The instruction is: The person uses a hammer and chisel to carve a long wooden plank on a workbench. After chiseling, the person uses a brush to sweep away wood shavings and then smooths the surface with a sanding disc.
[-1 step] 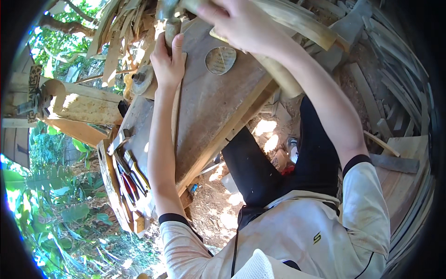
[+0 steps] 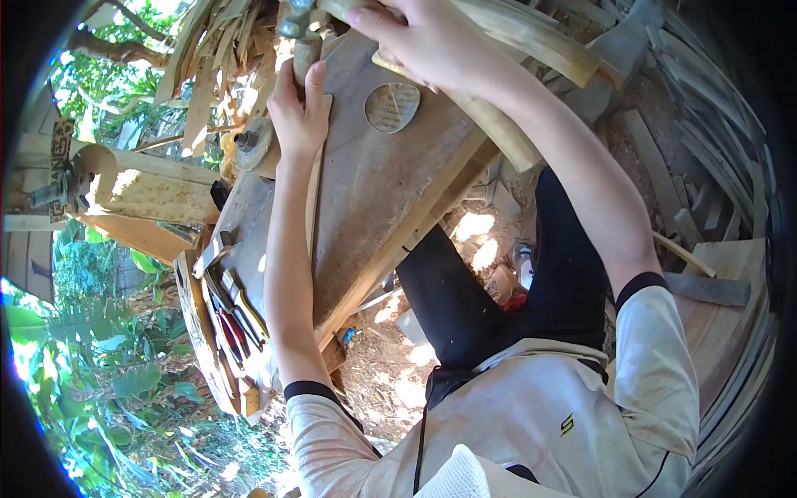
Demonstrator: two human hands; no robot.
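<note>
At the far side of the wooden workbench (image 2: 390,183), my left hand (image 2: 299,116) is closed around the wooden handle (image 2: 308,50) of an upright tool that looks like a chisel; its lower end is hidden. My right hand (image 2: 432,41) grips a hammer by its long, thick wooden handle (image 2: 498,133), which slants down to the right past my wrist. The metal hammer head (image 2: 295,23) is at the top of the upright handle, partly cut off by the picture's edge. A strip of wood (image 2: 315,199) runs beneath my left forearm.
A round pale disc or hole (image 2: 393,108) shows in the bench top. Pliers and other hand tools (image 2: 237,311) fill a rack along the bench's left edge. Wood strips (image 2: 706,141) are heaped at right, with more scraps (image 2: 212,66) at the far left. A timber beam (image 2: 158,191) stands left.
My right hand and the hammer have shifted slightly, the handle's free end moving a little upward in view. My left hand stays nearly still.
</note>
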